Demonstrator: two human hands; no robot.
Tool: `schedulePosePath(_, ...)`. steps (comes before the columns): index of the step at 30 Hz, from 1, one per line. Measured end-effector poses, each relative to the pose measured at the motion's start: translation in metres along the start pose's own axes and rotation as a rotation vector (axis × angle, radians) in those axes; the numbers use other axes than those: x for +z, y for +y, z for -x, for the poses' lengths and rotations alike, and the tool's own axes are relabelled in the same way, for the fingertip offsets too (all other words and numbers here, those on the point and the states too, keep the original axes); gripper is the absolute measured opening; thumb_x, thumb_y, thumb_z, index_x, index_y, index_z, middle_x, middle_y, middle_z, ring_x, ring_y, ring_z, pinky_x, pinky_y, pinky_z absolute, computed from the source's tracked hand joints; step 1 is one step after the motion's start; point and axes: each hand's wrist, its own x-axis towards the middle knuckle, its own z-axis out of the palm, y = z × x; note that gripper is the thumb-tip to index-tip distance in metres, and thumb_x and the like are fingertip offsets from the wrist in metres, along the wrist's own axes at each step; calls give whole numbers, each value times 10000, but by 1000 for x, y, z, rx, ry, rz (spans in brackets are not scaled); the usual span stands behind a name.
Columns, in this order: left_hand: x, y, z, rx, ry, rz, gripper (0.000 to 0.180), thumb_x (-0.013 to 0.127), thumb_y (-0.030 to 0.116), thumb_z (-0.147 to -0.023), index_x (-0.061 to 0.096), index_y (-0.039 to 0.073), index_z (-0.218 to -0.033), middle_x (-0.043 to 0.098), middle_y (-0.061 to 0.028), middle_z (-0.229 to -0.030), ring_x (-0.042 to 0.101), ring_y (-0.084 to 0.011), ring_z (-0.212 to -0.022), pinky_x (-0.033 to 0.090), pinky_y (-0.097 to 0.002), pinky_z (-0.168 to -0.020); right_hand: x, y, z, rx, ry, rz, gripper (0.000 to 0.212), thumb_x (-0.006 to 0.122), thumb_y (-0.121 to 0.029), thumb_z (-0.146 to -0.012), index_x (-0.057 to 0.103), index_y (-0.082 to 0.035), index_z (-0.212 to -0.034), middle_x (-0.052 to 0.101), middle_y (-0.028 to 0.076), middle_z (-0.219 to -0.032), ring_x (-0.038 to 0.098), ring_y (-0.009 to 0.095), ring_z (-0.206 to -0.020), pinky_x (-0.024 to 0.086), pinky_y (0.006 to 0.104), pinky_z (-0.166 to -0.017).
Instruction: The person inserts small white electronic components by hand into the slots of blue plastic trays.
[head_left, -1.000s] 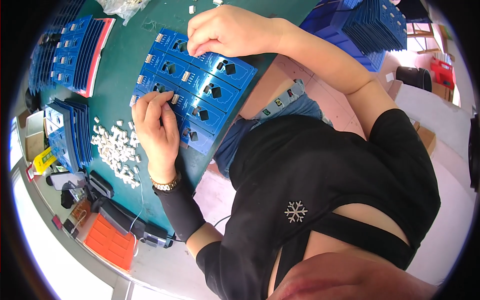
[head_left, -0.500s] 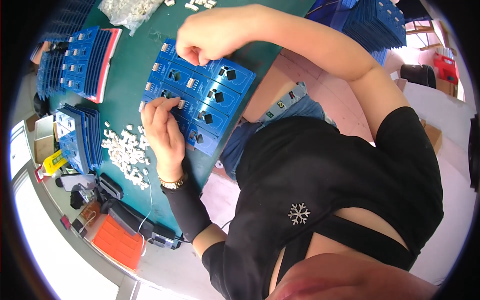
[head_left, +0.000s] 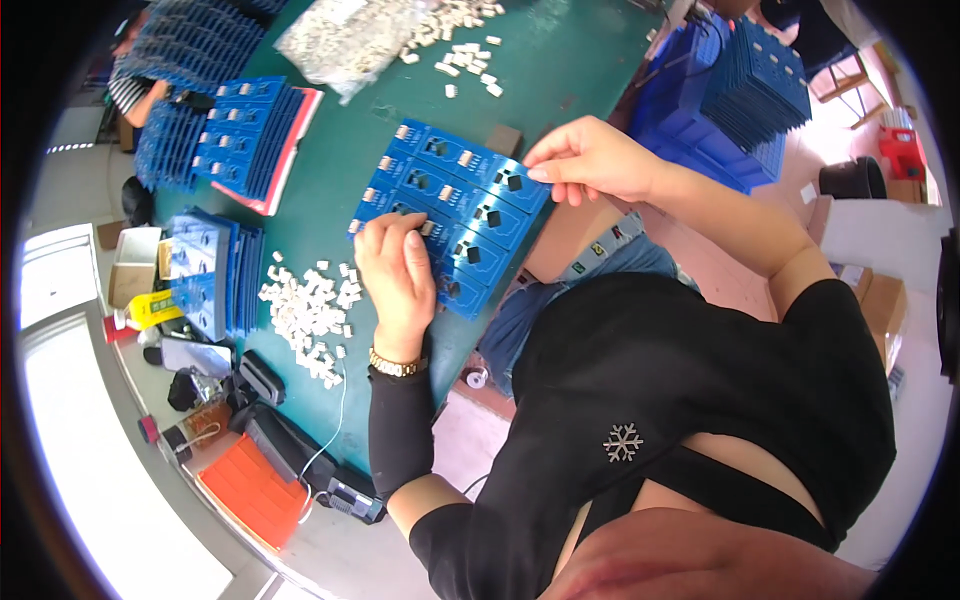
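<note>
A blue circuit board panel (head_left: 470, 212) lies tilted on the green table, carrying small black squares and white connectors. My left hand (head_left: 396, 275), with a gold watch at its wrist, has its fingers bent over the panel's left edge, next to one mounted connector; what lies under the fingertips is hidden. At the panel's right corner, my right hand (head_left: 592, 162) pinches the edge between thumb and fingers. A pile of loose white connectors (head_left: 305, 315) lies to the left of my left hand.
Beyond the panel lie a clear bag of connectors (head_left: 345, 45) and scattered connectors (head_left: 468, 60). Stacked blue boards (head_left: 240, 140) and another stack (head_left: 212, 270) stand left. A blue crate (head_left: 680, 100) is at right. An orange bin (head_left: 255, 490) sits lower left. Another person (head_left: 130, 90) is far left.
The view has shifted, so the table sits further right and lower. My right hand has moved from the panel's far side to its right corner. My left hand stays on the panel.
</note>
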Motion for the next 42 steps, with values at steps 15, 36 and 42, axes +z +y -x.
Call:
schedulePosePath(15,-25,3,42,154,438,-52,376,595,59,-806,548,-12,-1172,445,-217,-1270,428,-372,-1184,337,-494,-1012,-25,-1,-18,-256,173,-135,239,640,-120,-903,651,24,-1094,607,-16,-746,492,36,-531,381,188,-455)
schedulePosePath(36,-54,-26,48,-363,-111,-469,601,650,385,-831,515,75,-1328,401,-208,-1414,335,-439,-1322,276,-617,-1033,68,-172,-332,-369,201,26,137,613,-101,-888,713,-24,-941,700,118,-804,396,89,-453,295,256,-374)
schedulePosePath(42,-55,-28,49,-345,-108,-444,588,668,339,-825,516,64,-1322,392,-213,-1411,330,-443,-1317,268,-583,-1053,74,-163,-349,-395,164,38,128,618,-109,-875,714,-31,-908,702,119,-802,408,103,-451,306,275,-378)
